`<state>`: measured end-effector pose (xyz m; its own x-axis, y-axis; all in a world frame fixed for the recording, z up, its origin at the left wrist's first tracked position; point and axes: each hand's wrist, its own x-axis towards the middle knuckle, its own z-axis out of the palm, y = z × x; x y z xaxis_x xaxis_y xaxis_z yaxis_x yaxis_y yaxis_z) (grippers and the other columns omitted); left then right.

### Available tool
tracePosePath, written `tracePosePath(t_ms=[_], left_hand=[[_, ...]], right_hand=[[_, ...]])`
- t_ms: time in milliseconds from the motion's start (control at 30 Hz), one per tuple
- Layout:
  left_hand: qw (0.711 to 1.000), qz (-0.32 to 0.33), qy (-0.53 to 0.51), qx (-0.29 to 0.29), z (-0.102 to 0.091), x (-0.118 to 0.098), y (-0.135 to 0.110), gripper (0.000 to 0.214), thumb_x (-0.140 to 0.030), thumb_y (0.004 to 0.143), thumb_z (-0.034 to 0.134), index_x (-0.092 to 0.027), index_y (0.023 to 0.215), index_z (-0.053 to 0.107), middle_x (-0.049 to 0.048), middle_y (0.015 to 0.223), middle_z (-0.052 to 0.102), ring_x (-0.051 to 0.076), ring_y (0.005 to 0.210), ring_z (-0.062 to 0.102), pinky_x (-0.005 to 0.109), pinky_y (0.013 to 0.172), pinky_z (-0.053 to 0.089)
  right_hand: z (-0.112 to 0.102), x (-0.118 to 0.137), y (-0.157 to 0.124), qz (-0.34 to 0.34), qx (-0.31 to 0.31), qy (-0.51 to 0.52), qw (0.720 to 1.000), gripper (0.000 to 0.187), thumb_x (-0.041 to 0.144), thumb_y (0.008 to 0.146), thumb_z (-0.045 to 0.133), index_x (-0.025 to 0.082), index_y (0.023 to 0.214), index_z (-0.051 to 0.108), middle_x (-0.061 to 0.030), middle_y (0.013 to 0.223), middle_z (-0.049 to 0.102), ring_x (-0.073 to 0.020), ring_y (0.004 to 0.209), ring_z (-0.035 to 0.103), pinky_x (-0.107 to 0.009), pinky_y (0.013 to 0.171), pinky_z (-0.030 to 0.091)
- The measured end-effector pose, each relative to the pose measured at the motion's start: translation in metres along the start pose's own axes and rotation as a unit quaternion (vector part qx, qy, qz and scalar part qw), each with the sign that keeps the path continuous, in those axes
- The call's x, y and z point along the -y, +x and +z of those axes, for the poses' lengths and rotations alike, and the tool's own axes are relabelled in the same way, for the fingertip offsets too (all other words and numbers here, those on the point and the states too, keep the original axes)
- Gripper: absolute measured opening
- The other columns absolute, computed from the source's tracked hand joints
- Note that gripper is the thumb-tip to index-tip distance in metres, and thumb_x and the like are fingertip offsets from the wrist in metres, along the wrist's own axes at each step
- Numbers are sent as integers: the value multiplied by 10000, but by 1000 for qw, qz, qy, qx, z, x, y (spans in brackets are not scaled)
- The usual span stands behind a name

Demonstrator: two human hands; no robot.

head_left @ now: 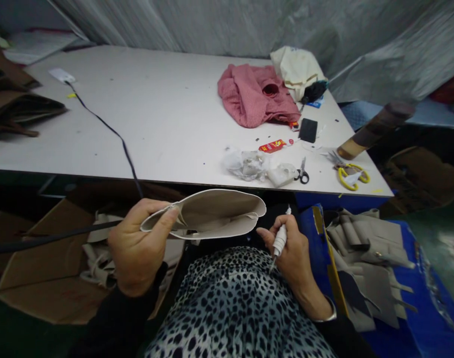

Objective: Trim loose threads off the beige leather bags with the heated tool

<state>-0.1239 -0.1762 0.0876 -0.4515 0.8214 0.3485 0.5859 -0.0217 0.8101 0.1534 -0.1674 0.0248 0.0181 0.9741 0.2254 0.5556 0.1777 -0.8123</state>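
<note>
My left hand (139, 243) pinches the left end of a beige leather-like pouch (219, 231), with the thumb over its near rim. The pouch is held level above my lap, and its mouth gapes toward me. In my right hand (296, 251) is a slim pointed tool (280, 240) with a white-wrapped handle; the fingers are curled round it. A thin metal shaft sticks out below the handle, and a small tip shows above. This hand is just right of the pouch and apart from it.
The white table (160, 134) ahead bears a pink cloth (249, 94), plastic bags (245, 164), small scissors (302, 174), yellow-handled scissors (351, 174) and a brown bottle (376, 129). A black cord (115, 132) crosses it. A cardboard box (48, 268) stands left; beige pieces (372, 253) fill a blue bin (416, 298) right.
</note>
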Motion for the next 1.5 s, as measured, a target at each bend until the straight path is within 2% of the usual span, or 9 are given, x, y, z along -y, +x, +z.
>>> tracePosePath(t_ms=[167,300,567,833,1033,1167,1333,1433,1500], left_hand=[[997,50,-30,42,3,-6,-12,92,-212,929,713,-216,836,717,-7,843,688,161,780,638,285,738,514],[996,65,-42,50,4,-5,-21,105,-181,921,713,-220,823,703,-3,834,690,169,789,649,299,740,509],[996,29,-52,73,4,0,-24,100,-188,920,693,-206,821,689,7,824,690,163,785,655,290,749,515],[998,49,-21,44,1,8,-20,111,-189,913,713,-210,804,718,4,815,708,165,784,659,289,759,512],[999,-22,-19,30,-20,11,-13,110,-241,921,711,-215,818,742,3,805,720,176,762,666,285,728,525],[987,1,55,150,-45,11,1,141,-302,901,731,-224,793,777,13,818,764,183,758,694,273,726,519],[913,51,159,372,-71,22,29,204,-352,915,676,-238,804,804,16,812,768,176,754,695,252,705,481],[892,51,204,400,-74,25,41,244,-399,909,667,-231,777,786,19,782,752,180,735,676,256,677,453],[898,47,209,385,-73,24,46,264,-430,904,671,-224,770,770,18,780,748,182,738,672,260,681,451]], right_hand=[[13,-9,10,61,2,-74,995,559,754,845,706,263,928,451,23,655,623,-222,555,636,-276,546,401],[20,-12,19,79,2,-101,992,574,768,793,719,266,914,467,12,664,622,-242,559,622,-285,540,367],[28,-40,21,174,24,27,984,528,669,779,774,255,917,477,35,699,608,-208,594,614,-282,550,430],[27,-18,7,52,8,55,997,305,459,929,687,251,911,464,39,757,548,-161,642,540,-272,594,436],[4,8,-3,0,11,39,999,290,426,945,710,258,930,474,30,786,568,-148,629,538,-252,564,434],[-2,7,5,4,11,21,1000,297,449,937,720,258,921,494,26,779,582,-142,599,521,-244,521,414],[3,3,11,-42,60,11,997,281,440,945,707,256,894,500,48,712,553,-125,529,465,-240,487,382],[3,3,13,-74,77,4,994,261,423,960,696,255,899,506,61,675,542,-117,502,460,-241,495,379],[2,3,14,-88,87,-2,992,257,422,965,689,254,899,507,65,657,538,-117,492,460,-241,497,377]])
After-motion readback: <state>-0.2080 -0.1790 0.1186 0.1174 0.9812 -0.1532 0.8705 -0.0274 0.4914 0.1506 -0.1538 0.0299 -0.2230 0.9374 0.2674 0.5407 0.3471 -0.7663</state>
